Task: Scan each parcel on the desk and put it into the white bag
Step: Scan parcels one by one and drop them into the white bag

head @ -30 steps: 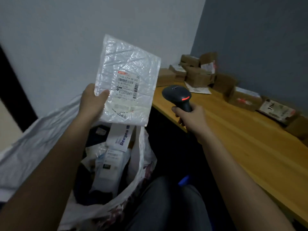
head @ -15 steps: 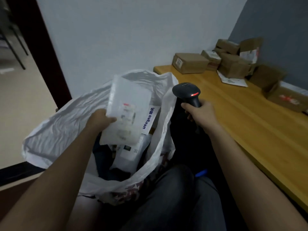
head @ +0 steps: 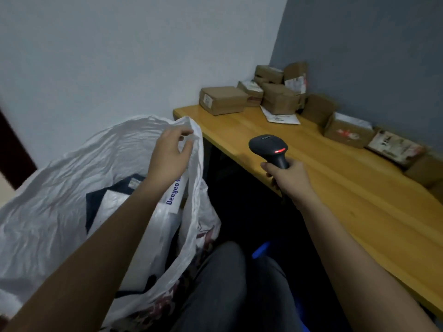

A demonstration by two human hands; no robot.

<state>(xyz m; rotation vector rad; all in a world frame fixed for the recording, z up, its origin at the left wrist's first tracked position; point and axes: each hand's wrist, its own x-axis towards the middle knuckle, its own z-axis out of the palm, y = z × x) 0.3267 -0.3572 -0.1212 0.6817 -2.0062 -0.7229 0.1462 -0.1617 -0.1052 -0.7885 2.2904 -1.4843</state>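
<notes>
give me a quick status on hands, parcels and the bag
Left hand empty, fingers loose over white bag rim. Right hand grips scanner. Boxes wait on desk. Nothing blocking.

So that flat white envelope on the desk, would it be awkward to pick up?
Probably a bit. The envelope lies flat on the desk, so fingers would likely need to slide it or lift a corner. It looks thin, so likely light and floppy. One end sits against a box, which may get nudged.

Wood desk (head: 359,200): cardboard parcels (head: 224,99) + flat mailer (head: 279,116) along back wall.
</notes>
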